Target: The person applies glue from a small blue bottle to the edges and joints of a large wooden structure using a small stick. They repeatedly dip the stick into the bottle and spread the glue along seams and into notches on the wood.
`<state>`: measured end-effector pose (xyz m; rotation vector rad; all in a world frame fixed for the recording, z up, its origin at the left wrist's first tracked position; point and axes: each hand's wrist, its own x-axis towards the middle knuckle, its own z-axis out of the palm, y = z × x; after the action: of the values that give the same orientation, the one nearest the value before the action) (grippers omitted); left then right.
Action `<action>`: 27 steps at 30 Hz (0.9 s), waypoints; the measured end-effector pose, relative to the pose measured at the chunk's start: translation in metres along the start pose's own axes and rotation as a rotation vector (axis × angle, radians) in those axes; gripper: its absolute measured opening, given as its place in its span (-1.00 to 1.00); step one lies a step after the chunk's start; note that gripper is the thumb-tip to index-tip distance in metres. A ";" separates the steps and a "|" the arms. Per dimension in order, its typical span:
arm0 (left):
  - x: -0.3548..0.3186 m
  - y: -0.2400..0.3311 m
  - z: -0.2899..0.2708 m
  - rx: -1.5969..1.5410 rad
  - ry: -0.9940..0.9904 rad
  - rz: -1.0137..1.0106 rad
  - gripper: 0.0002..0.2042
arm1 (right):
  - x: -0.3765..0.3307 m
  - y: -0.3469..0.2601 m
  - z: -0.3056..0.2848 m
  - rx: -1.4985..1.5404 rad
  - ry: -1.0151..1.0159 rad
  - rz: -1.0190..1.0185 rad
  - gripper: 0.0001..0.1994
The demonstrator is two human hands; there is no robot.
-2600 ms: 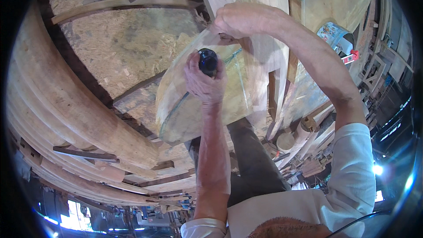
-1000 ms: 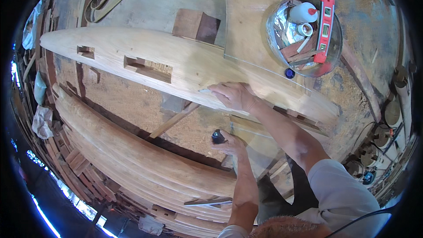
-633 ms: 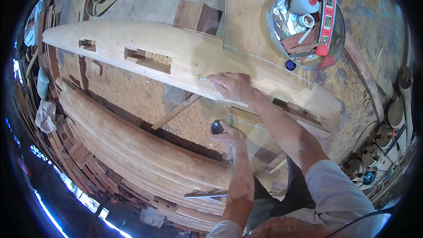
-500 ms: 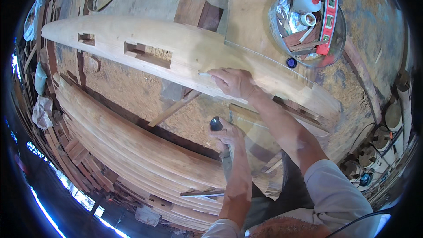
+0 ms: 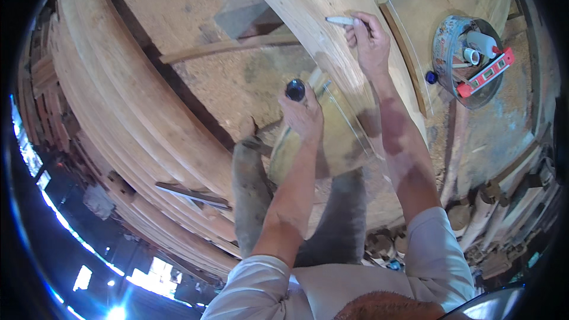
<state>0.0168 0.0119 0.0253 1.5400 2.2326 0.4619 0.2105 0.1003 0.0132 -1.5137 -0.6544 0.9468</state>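
Note:
My left hand point(image 5: 304, 115) is wrapped round a small, dark, round jar point(image 5: 295, 89). The jar's top faces up and its inside looks dark and glossy. In my right hand point(image 5: 370, 44) is a slim white stick with a dark tip point(image 5: 339, 21), pinched between thumb and fingers. This hand is over the long, pale, shaped timber point(image 5: 320, 6), and the stick's tip points left. Whether the tip touches the wood, I cannot tell. A small dark blue cap point(image 5: 431, 77) lies to the right of the timber.
A round tub point(image 5: 450, 35) with a white bottle and wood scraps stands at the right, a red spirit level point(image 5: 486, 73) resting across its rim. Several long curved timbers point(image 5: 142, 101) lie side by side at the left. Sawdust covers the floor point(image 5: 207, 89).
The view has turned and shifted, so the timber now runs steeply. My right hand has lifted the stick, which is now more visible. The jar stays in my left hand, its top now facing me.

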 end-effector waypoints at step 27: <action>0.152 0.088 0.008 -0.337 -0.299 0.707 -0.41 | -0.144 -0.034 -0.068 0.187 0.605 0.296 -0.80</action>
<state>0.0431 0.1853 0.0404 2.0100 1.2668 0.7011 0.1982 -0.0495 0.0754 -1.6406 0.0913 0.6843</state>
